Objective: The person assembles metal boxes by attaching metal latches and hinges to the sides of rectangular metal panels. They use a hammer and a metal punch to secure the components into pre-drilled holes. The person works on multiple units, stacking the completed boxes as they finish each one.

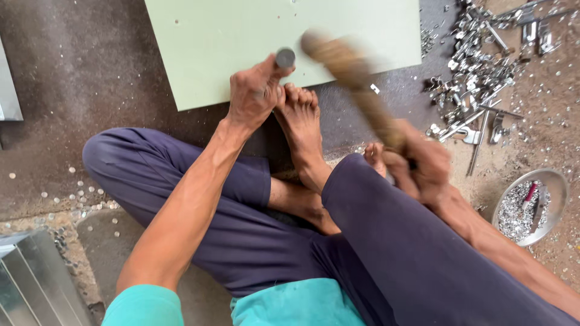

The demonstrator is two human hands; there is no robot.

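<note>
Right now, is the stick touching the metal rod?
No, the wooden stick in the right hand is raised and blurred beside the metal rod, which the left hand holds.

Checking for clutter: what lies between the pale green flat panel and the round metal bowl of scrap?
In the head view, a heap of small shiny metal fittings on the dusty ground lies between the pale green panel and the metal bowl.

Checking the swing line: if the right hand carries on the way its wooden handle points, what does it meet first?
Probably the metal punch held by the left hand on the pale green sheet; the right hand holds a motion-blurred wooden handle, so depth is uncertain.
</note>
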